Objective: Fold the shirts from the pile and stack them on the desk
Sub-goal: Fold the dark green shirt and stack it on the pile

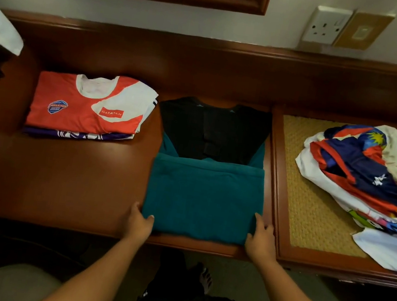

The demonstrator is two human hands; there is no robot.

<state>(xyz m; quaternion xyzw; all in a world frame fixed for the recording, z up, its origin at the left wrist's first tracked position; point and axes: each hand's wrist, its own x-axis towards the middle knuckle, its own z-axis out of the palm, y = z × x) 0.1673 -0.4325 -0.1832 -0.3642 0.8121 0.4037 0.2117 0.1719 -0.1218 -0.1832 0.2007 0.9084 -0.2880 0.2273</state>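
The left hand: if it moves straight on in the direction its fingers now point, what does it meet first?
The left hand already grips the teal shirt at its near left corner, fingers pointing up and right, so it would probably push into that shirt's folded teal panel first.

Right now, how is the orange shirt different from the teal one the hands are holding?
The orange and white shirt is fully folded and lies on a purple shirt; the teal and black shirt is only half folded, hem turned up, lying alone. Nobody touches the orange one; the left hand and right hand grip the teal one's near corners. Both lie flat on the desk.
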